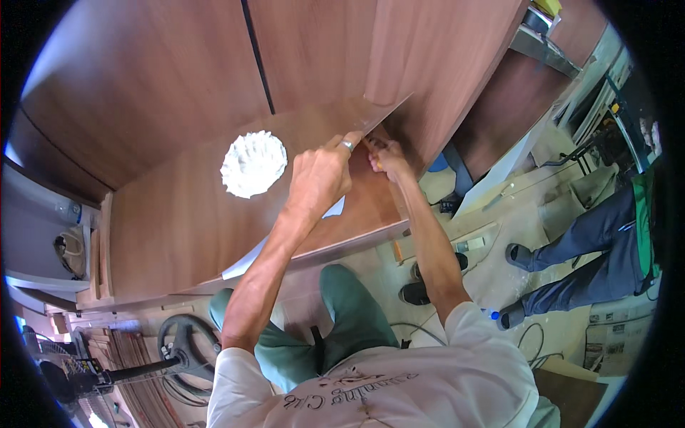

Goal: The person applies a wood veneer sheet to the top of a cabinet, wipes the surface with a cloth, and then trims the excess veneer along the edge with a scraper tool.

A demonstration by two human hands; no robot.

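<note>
- Wooden panel lies flat before you, its far corner at 1 o'clock meeting an upright board; you work that seam, nothing showing it finished.
- Your left hand presses curled on the corner; your right hand pinches a small tool, too hidden to name.
- White putty mound sits at 11 o'clock.
- Workshop floor is littered at 3 o'clock; another person's legs stand there.

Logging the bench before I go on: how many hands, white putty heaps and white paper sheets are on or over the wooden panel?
Hands: 2, left hand and right hand
White putty heap: 1
White paper sheet: 1
Total: 4
</note>
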